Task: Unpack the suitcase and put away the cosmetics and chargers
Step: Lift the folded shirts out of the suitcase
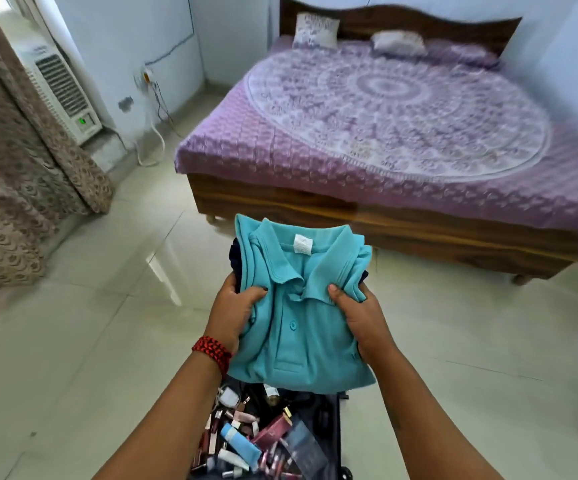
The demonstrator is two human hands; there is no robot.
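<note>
A folded teal polo shirt (294,306) tops a small stack of clothes, with dark navy cloth (234,254) showing beneath it. My left hand (235,308) grips the stack's left side, thumb on top. My right hand (356,315) grips its right side the same way. The stack is held in the air above the open dark suitcase (332,431) on the floor. Inside the suitcase lie several cosmetics: a blue tube (240,445), a maroon box (273,429), lipsticks and small bottles. A white charger (228,396) sits at its far left edge.
A wooden bed (401,216) with a purple patterned sheet (384,112) and two pillows stands ahead on the right. A white air cooler (60,88) and patterned curtain (10,188) are on the left. A wall socket with cables (149,81) sits beyond. Pale tiled floor (90,306) surrounds me.
</note>
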